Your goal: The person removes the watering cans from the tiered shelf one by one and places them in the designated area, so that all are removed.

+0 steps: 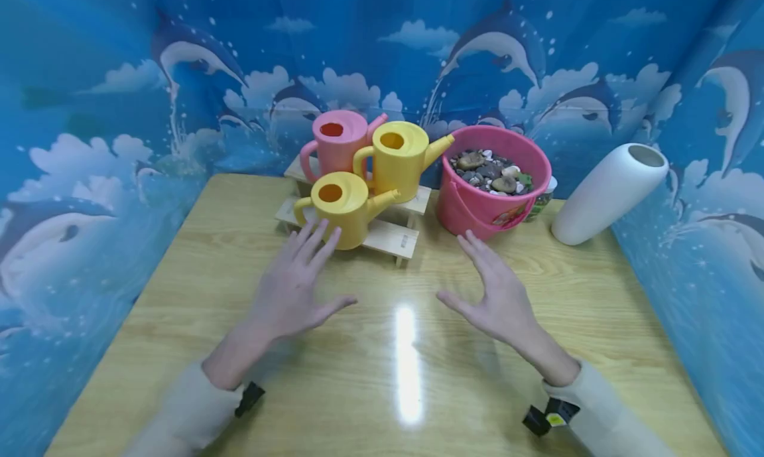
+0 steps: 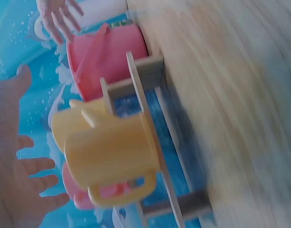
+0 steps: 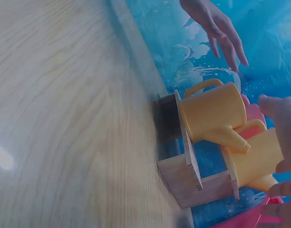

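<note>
My left hand (image 1: 292, 288) hovers over the table with spread fingers, holding nothing, just in front of a yellow watering can (image 1: 343, 211). That can stands on the lower step of a small wooden stand (image 1: 390, 238). A second yellow watering can (image 1: 398, 168) and a pink watering can (image 1: 340, 145) stand on the step behind. My right hand (image 1: 498, 298) is also held above the table, fingers spread and nothing in it, nearest to a pink bucket (image 1: 477, 208). In the right wrist view, the front yellow can (image 3: 214, 111) has its handle toward the left hand (image 3: 214, 26).
Grey and white stones (image 1: 492, 172) fill part of the bucket. A jar (image 1: 542, 201) shows partly behind it. To the right, a tall white vase (image 1: 609, 195) stands near the back. A blue dolphin curtain (image 1: 358, 39) surrounds the wooden table (image 1: 370, 377).
</note>
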Demonstrator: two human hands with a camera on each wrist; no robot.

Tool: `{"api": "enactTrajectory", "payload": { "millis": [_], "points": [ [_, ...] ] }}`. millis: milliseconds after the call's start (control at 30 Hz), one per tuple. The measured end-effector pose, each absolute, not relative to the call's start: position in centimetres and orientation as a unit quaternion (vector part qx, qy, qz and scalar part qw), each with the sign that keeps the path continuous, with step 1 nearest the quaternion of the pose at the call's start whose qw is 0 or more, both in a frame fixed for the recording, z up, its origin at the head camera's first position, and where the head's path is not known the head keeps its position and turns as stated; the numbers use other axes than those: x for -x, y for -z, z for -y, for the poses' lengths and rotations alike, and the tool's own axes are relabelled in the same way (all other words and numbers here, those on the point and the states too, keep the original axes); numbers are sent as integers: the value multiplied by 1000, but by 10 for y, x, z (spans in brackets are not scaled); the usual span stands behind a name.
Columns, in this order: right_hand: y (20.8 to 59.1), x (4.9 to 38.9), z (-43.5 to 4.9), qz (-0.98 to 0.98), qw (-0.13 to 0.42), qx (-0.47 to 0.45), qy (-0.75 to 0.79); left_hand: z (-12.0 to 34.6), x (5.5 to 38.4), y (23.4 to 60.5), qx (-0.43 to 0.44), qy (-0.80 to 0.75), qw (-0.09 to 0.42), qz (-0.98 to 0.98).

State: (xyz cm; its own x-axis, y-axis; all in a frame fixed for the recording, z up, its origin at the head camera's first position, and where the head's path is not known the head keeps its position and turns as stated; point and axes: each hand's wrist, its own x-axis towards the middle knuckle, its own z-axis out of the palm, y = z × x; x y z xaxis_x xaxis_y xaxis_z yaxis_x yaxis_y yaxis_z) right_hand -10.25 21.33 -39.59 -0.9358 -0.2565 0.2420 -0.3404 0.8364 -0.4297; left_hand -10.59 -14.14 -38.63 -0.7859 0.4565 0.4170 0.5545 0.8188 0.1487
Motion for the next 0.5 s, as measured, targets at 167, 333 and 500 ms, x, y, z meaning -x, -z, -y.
{"api": "enactTrajectory", "payload": {
  "millis": [167, 333, 500],
  "points": [
    [395, 120, -216, 900, 39, -113, -418, 167, 112, 377, 219, 225, 177, 933],
    [407, 144, -211, 841, 11, -73, -536, 189, 128, 380, 164, 336, 191, 908],
    [418, 165, -196, 775, -10, -11, -632, 203, 147, 390, 123, 425, 202, 874]
  ]
}}
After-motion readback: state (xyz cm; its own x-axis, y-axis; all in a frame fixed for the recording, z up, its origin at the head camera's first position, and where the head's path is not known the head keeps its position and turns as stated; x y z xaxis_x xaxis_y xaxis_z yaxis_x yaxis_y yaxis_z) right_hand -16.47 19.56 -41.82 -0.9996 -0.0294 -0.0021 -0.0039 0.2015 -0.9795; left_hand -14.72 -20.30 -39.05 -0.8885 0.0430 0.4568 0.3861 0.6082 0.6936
